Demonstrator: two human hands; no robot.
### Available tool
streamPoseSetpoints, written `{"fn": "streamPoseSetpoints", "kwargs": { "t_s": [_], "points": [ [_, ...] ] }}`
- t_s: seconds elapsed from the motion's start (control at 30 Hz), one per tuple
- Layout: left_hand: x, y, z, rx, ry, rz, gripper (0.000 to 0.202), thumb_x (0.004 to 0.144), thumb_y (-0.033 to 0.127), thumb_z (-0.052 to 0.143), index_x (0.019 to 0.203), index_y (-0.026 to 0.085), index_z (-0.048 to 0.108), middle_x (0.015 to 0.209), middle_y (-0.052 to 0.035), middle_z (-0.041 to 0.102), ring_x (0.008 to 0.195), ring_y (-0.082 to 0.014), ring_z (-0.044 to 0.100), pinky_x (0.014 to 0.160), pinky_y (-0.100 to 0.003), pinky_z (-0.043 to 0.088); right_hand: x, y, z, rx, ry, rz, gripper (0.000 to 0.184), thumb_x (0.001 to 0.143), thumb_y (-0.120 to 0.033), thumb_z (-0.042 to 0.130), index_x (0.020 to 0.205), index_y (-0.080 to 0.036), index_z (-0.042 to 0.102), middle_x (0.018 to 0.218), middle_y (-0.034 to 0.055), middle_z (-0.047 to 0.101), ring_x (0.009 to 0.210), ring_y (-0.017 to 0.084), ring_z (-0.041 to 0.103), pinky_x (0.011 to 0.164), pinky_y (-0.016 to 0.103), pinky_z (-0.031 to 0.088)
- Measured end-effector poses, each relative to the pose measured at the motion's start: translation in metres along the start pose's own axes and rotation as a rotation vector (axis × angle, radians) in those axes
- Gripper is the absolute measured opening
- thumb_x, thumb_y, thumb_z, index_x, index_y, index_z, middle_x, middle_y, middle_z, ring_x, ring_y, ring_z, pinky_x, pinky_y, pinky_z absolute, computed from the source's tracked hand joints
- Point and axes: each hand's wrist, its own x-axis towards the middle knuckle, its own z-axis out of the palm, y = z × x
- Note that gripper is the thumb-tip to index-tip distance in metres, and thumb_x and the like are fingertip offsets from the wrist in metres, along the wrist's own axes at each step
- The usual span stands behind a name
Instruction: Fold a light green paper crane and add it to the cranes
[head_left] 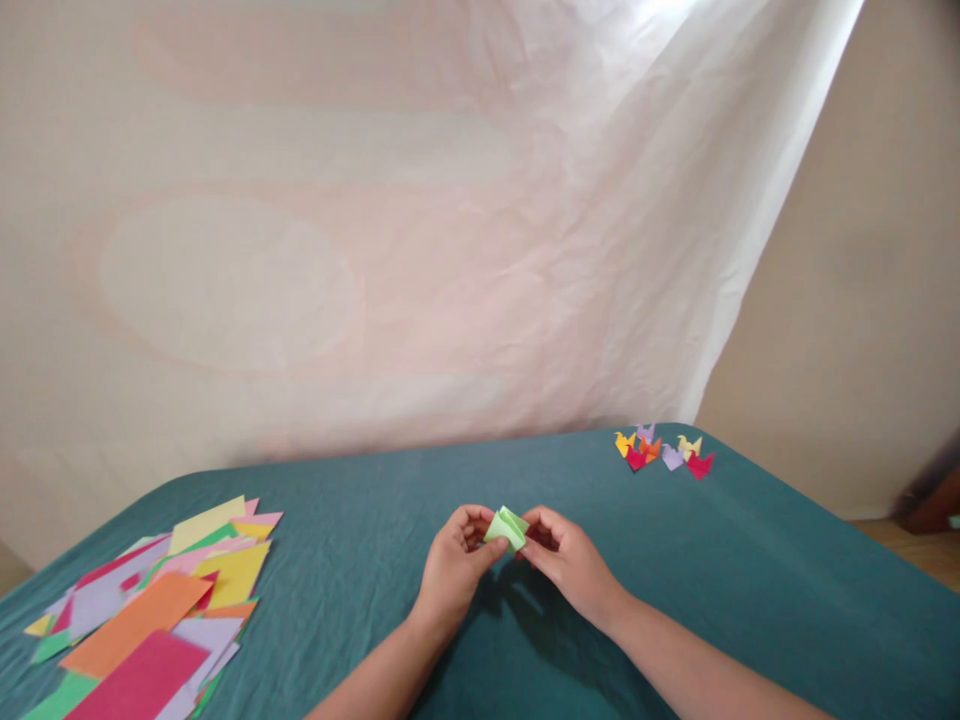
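Note:
A small light-green folded paper (508, 528) is held just above the table, its layers partly spread at the top. My left hand (459, 560) pinches its left side, with the thumb across the front. On the opposite side, my right hand (562, 562) grips the right edge between thumb and fingers. Some fingertips are hidden behind the paper.
Colored paper sheets (142, 620) lie in a loose pile at the table's left. Several small folded paper birds (636, 457) stand at the far right corner. Dark green cloth (345, 590) covers the table, and a pale sheet (450, 250) hangs behind it.

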Motion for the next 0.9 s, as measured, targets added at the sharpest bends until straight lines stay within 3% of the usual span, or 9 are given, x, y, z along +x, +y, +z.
{"fn": "streamPoseSetpoints", "kwargs": {
  "t_s": [0.13,0.33,0.6,0.7,0.8,0.9],
  "points": [
    [-0.0007,0.0002,-0.0014,0.034,-0.039,-0.032,0.021,0.072,0.031,0.073,0.078,0.015,0.062,0.074,-0.0026,0.064,0.070,-0.0138,0.058,0.067,-0.022,0.044,-0.0001,-0.0030,0.0007,0.012,-0.009,-0.016,0.023,0.081,-0.039,0.065,0.086,-0.017,0.061,0.074,-0.0014,0.057,0.065,0.013,0.048,0.061,0.023,0.038],
    [-0.0023,0.0022,0.0019,-0.034,-0.077,-0.090,0.027,0.070,0.037,0.074,0.079,0.015,0.063,0.074,-0.0023,0.064,0.068,-0.0133,0.058,0.066,-0.022,0.044,-0.0015,-0.0075,0.0003,-0.030,-0.019,-0.001,0.027,0.082,-0.045,0.062,0.082,-0.018,0.062,0.069,-0.0012,0.056,0.062,0.012,0.046,0.058,0.023,0.036],
    [-0.0017,0.0026,0.0047,-0.057,-0.004,-0.077,0.026,0.069,0.034,0.074,0.074,0.016,0.057,0.065,0.0012,0.061,0.058,-0.0104,0.055,0.057,-0.021,0.044,0.0015,-0.0009,-0.0018,-0.049,0.031,-0.012,0.028,0.077,-0.046,0.066,0.077,-0.018,0.059,0.070,-0.0012,0.056,0.064,0.014,0.049,0.059,0.024,0.039],
    [-0.0004,0.0013,0.0034,-0.050,0.037,-0.065,0.028,0.069,0.034,0.073,0.079,0.017,0.054,0.065,0.0023,0.062,0.057,-0.0113,0.057,0.055,-0.021,0.045,0.0005,-0.0036,-0.0022,-0.041,-0.006,-0.001,0.029,0.083,-0.048,0.058,0.080,-0.019,0.060,0.069,-0.0004,0.059,0.064,0.014,0.052,0.060,0.025,0.040],
    [0.0011,0.0009,0.0011,-0.033,0.075,-0.045,0.036,0.069,0.032,0.072,0.095,0.018,0.052,0.062,0.0046,0.061,0.056,-0.0124,0.059,0.053,-0.021,0.045,-0.0007,-0.0078,-0.0023,-0.016,-0.025,0.015,0.032,0.088,-0.049,0.050,0.082,-0.019,0.061,0.070,0.0002,0.061,0.066,0.015,0.055,0.061,0.025,0.041],
    [0.0023,0.0008,-0.0013,-0.005,0.079,-0.052,0.044,0.070,0.032,0.072,0.106,0.017,0.052,0.062,0.0041,0.062,0.058,-0.0135,0.060,0.053,-0.022,0.046,-0.0008,-0.0087,-0.0026,0.013,-0.032,0.035,0.029,0.084,-0.047,0.057,0.086,-0.019,0.061,0.072,0.0001,0.063,0.066,0.015,0.058,0.060,0.024,0.042]
  ]
}}
